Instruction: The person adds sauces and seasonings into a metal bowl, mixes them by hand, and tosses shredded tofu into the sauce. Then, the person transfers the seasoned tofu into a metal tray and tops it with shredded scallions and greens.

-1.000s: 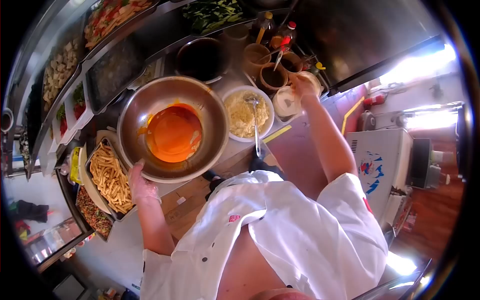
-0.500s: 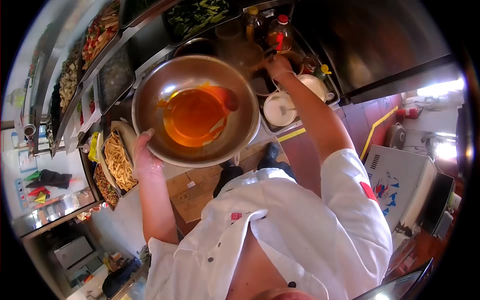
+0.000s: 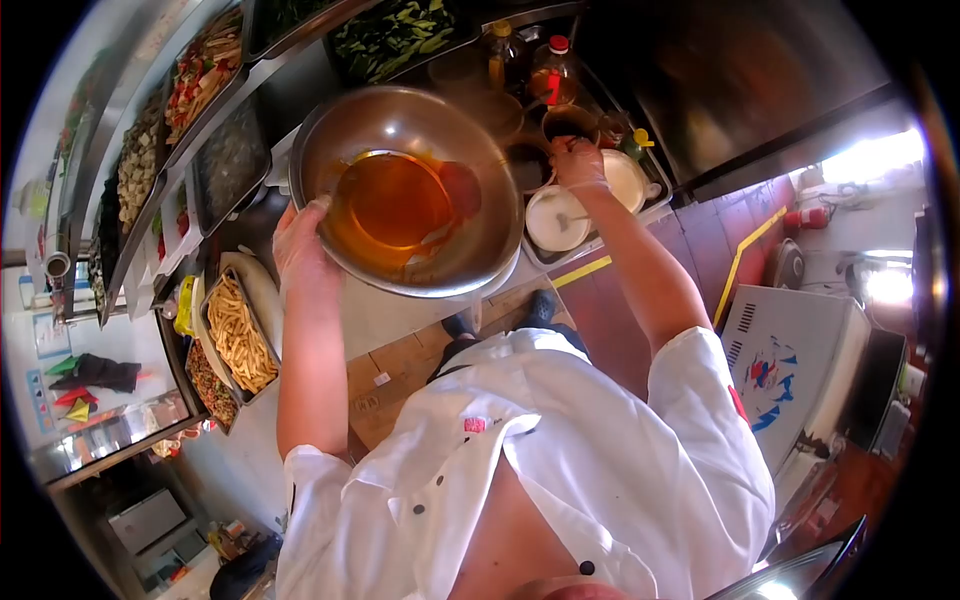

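Observation:
A large steel bowl (image 3: 330, 140) with orange-red liquid inside is held at its left rim by my left hand (image 3: 305, 245), thumb over the edge, in a clear glove. My right hand (image 3: 578, 162) reaches to the seasoning containers at the back right, fingers pinched together beside a brown pot (image 3: 570, 122); what they hold, if anything, is too small to make out. Just below that hand lies a tub of white powder (image 3: 558, 219) with a spoon in it, and a second white tub (image 3: 624, 180) is to its right.
Bottles with a yellow cap (image 3: 502, 50) and a red cap (image 3: 555, 72) stand behind the pots. Trays of cut greens (image 3: 395, 38) and fried strips (image 3: 238, 335) are at the back and left. A white appliance (image 3: 795, 360) stands right.
The bowl first moved over the tub of pale food, then further back, tilting slightly. My right hand shifted from the right-hand tub to the pots, then slightly toward me.

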Motion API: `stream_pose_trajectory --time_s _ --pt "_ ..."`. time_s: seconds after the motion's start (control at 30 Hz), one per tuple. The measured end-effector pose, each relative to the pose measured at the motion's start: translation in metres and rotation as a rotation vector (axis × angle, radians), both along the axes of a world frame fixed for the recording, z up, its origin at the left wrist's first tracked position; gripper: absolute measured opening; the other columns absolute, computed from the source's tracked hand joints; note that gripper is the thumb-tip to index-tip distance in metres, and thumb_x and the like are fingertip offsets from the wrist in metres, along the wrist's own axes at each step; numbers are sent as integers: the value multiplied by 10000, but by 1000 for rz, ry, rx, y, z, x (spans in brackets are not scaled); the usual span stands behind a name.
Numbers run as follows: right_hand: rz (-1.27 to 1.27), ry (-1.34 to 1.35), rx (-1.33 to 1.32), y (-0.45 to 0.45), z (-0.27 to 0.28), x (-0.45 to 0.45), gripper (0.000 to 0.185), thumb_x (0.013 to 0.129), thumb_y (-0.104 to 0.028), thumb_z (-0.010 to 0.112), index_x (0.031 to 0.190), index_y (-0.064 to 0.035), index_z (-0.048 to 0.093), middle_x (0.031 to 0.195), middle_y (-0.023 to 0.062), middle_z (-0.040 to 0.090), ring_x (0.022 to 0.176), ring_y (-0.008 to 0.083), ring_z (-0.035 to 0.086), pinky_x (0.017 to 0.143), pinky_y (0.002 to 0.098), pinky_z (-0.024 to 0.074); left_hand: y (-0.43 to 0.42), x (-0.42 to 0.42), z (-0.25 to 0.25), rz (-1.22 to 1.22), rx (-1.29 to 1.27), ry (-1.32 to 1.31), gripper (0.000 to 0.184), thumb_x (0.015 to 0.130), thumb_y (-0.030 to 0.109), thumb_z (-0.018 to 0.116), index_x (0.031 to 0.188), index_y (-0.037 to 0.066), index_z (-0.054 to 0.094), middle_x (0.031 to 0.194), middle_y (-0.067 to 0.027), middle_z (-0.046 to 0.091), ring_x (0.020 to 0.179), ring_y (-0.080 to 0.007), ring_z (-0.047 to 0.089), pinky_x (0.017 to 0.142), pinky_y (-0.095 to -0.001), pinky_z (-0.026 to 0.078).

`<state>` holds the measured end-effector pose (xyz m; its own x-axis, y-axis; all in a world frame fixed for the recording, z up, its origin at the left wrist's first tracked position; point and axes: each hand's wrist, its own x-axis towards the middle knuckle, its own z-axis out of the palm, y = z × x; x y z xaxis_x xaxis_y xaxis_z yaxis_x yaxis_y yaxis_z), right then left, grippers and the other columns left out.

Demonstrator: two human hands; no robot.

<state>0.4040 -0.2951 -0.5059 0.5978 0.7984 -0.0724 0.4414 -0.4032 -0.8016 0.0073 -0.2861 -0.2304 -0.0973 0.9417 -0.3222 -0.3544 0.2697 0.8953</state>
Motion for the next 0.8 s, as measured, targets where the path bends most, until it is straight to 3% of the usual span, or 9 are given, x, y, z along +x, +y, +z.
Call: stream_pose_trajectory --time_s 0.27,0.37,0.4,0.53,0.6,0.63,0.7,0.73,0.8 --pt "-182 58 77 -29 79 -16 356 1001 -332 607 1033 -7 748 840 162 765 826 295 754 781 410 579 17 -8 -4 -75 28 -45 362 890 -20 691 1247 13 639 1159 -134 704 1028 -261 698 930 -394 590" --pt "-202 73 46 -40 119 -31 363 1001 -337 611 1052 -4 748 840 155 770 787 277 753 755 401 580 27 -16 -24 -121 81 -74 235 891 -40 678 1123 -75 678 1504 -137 529 1099 -243 683 1002 -357 541" --pt "-213 100 44 -44 135 -41 364 1002 -335 611 1055 -2 748 844 159 771 772 278 751 750 400 580 26 -16 -24 -152 101 -116 171 877 -3 718 1006 -101 663 1620 -119 385 1160 -248 658 1007 -363 530" --pt "-47 -89 41 -54 157 -80 330 997 -298 630 1065 3 748 798 151 762 687 287 730 718 392 581 35 -24 -43 -166 155 -34 175 868 60 753 845 -77 646 1673 -137 295 1309 -252 559 1018 -351 500" --pt "14 133 173 -57 152 -121 266 989 -229 626 1075 -8 747 863 152 760 754 296 735 741 392 585 35 -25 -43 -152 167 1 206 867 74 759 776 -63 635 1684 -149 279 1354 -248 524 1019 -337 485" --pt "42 241 234 -61 150 -141 238 985 -195 625 1080 -14 747 895 152 759 787 300 737 752 392 587 35 -25 -43 -151 168 20 175 871 66 752 839 -54 628 1627 -145 335 1324 -244 537 1015 -338 488" --pt "286 -273 480 -76 167 -168 198 958 -105 624 1097 -24 740 1004 159 742 884 310 732 782 387 589 34 -26 -43 -150 171 58 173 879 49 739 966 -35 615 1513 -138 448 1266 -234 564 1005 -338 493" --pt "407 -536 601 -84 174 -176 199 944 -61 624 1106 -30 736 1058 162 733 932 316 729 796 384 590 33 -26 -41 -162 174 37 309 892 24 722 1175 -18 605 1356 -116 579 1151 -218 627 967 -341 531" --pt "411 -456 632 -98 159 -187 226 922 -11 621 1120 -38 728 1153 171 702 1016 326 713 831 385 590 35 -27 -40 -159 180 18 492 907 0 701 1387 -1 593 1199 -96 711 1040 -205 689 933 -344 568"
